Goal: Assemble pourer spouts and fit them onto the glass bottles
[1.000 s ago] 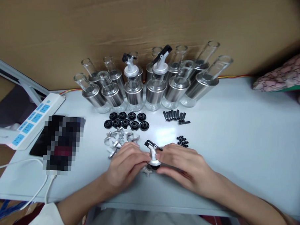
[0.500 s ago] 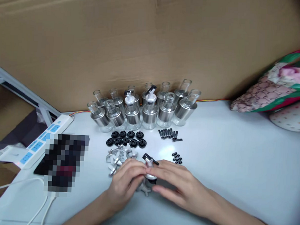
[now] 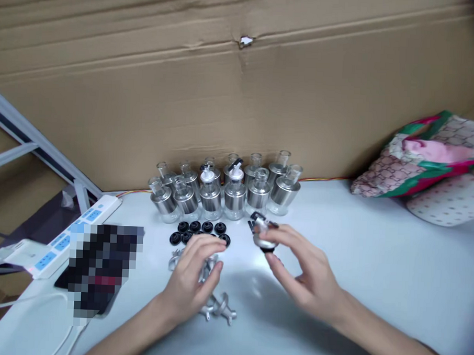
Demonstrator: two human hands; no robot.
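Two bottles (image 3: 210, 201) in the front row already wear pouring spouts, and from my remote seat I see one more spout (image 3: 264, 240) in the right hand (image 3: 305, 274), held above the table (image 3: 374, 267) on the near side of the bottle rows. That hand's grip is a pinch: thumb under the black base, fingertips against the silver body, with the black lever on top. I see the left hand (image 3: 189, 280) with thumb and fingers apart and nothing visible between them, over the loose silver parts (image 3: 224, 306); I cannot tell whether it touches any. Beyond it lie black discs (image 3: 183, 227), some of them covered by the fingers. I judge that the held spout is put together, or nearly so, and that handling it as one piece is the step in hand. To my eye, a move toward the bottles would call for levelling the leaning base, keeping fingertips off the lever, and care among the close-set necks. As for writing, I can read none: the bottles' metal bands look plain, the power strip (image 3: 104, 207) shows only blue sockets, the dark device (image 3: 82, 265) is masked by coarse blocks, and the bag (image 3: 390, 163) carries a pattern without legible words.
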